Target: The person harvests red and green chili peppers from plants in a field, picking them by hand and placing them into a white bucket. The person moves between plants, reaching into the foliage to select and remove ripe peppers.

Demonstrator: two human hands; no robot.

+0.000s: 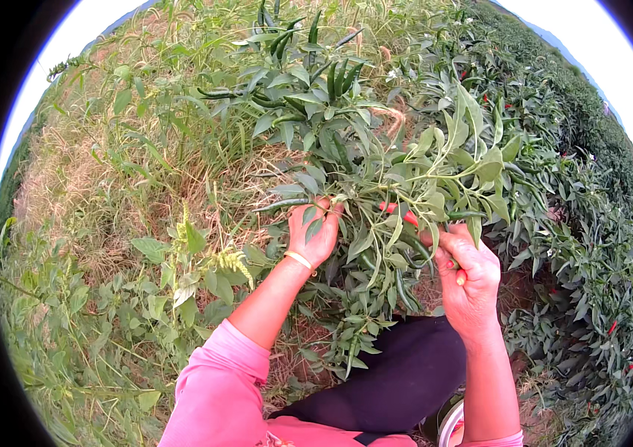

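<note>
A leafy chili pepper plant (316, 120) with many green chili peppers (340, 81) stands in front of me. My left hand (316, 232) reaches into its middle, the fingertips closed around a stem and partly hidden by leaves. One dark green chili (282, 205) lies just beside those fingers. A ripe red chili pepper (400, 212) shows among the leaves between my two hands. My right hand (470, 274) is curled at the plant's right side, with the ends of picked chili peppers (456, 271) poking out of the fist; how many it holds is hidden.
Tall grass and weeds (182, 268) grow on the left. A dense row of chili plants (579, 223), with some red fruit, runs along the right. Below my right forearm, a container's rim (450, 422) shows beside my dark-trousered leg (394, 374).
</note>
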